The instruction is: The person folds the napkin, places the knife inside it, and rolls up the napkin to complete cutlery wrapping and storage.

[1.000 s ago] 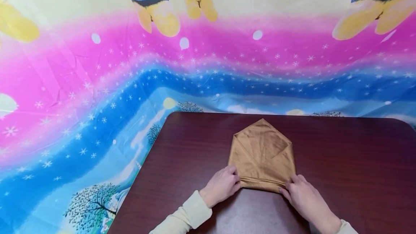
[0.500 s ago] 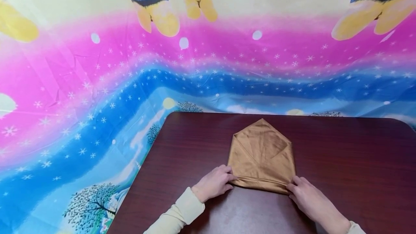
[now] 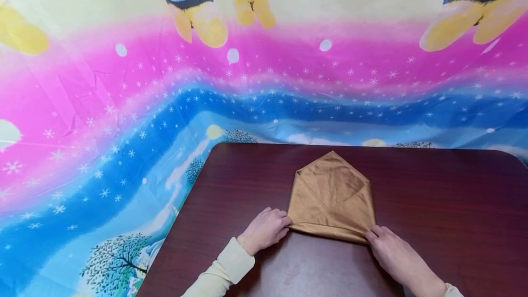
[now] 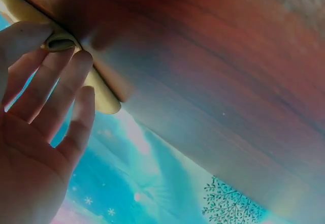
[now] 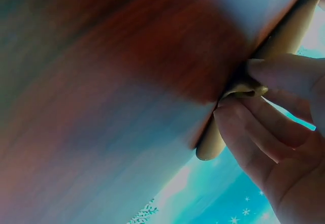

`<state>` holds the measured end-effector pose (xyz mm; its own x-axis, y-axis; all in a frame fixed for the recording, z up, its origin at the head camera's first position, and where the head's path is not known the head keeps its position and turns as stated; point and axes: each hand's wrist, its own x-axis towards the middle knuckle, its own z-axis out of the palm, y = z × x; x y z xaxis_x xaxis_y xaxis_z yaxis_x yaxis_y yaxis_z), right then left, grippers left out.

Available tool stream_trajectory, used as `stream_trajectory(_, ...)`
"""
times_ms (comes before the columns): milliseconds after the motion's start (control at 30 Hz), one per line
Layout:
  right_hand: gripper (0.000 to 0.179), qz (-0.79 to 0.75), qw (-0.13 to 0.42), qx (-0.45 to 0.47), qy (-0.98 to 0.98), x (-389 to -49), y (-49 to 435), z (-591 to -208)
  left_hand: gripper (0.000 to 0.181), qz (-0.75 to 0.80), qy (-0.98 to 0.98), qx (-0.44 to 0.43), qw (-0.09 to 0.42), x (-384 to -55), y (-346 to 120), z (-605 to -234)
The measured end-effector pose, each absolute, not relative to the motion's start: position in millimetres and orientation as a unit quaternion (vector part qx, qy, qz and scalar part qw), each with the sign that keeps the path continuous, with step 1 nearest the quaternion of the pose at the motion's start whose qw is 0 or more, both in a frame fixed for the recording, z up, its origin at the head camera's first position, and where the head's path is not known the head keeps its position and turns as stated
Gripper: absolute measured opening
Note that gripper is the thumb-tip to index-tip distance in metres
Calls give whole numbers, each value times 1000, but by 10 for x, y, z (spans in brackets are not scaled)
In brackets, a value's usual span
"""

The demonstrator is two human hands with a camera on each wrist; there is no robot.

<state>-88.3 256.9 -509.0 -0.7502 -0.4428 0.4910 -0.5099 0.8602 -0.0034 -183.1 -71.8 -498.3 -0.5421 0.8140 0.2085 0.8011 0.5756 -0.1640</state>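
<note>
A golden-brown satin cloth [image 3: 330, 200] lies on the table, folded into a five-sided shape with its point facing away. Along its near edge runs a narrow folded band [image 3: 326, 231]. My left hand [image 3: 266, 228] pinches the left end of that band; in the left wrist view a small open loop of cloth [image 4: 61, 42] shows between thumb and fingers. At the opposite end, my right hand [image 3: 396, 251] pinches the near right corner. Its thumb and fingers close around a rolled end of the cloth [image 5: 244, 89] in the right wrist view.
The dark red-brown wooden table [image 3: 445, 196] has rounded far corners. Behind it and along its left side hangs a curtain [image 3: 264, 72] printed with bears, snowflakes and trees in pink and blue.
My left hand has moved outward to the left, and my right hand has slid slightly right. The band along the near edge looks smoother and more stretched out.
</note>
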Motion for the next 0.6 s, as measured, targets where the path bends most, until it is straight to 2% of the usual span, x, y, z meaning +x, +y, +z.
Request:
stream_trajectory(300,16,68,258,255,-929,-880,2585,-5123,7,16,-886,-445,127,-1816,-731,-4997)
stream_trajectory(600,21,75,247,243,-935,-882,2602,-5116,14,-70,-898,-431,51,-1883,-776,-4987)
